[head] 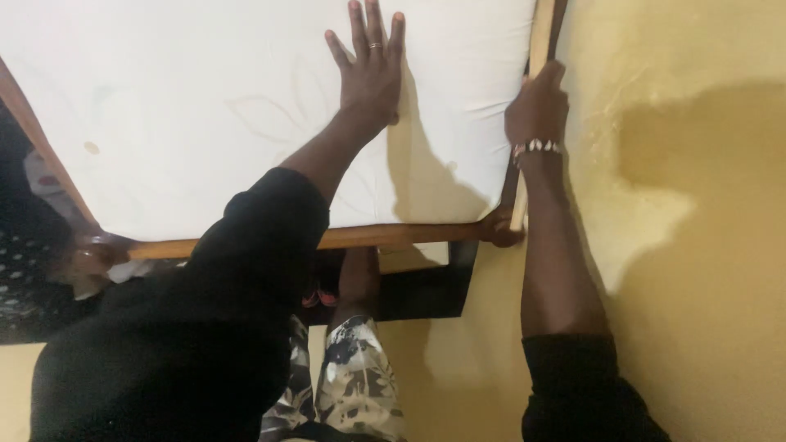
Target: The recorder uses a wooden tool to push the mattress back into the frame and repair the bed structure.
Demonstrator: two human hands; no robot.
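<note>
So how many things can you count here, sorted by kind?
Hands: 2, the left hand flat on the white mattress and the right hand gripping the pale wooden stick
Mattresses: 1
Wooden bed frames: 1
Sticks: 1
Bracelets: 1
Rings: 1
Total: 7

Warm, dim indoor light; soft shadows fall right of the arms across mattress (205,115) and yellow wall (696,164); slightly soft focus.
</note>
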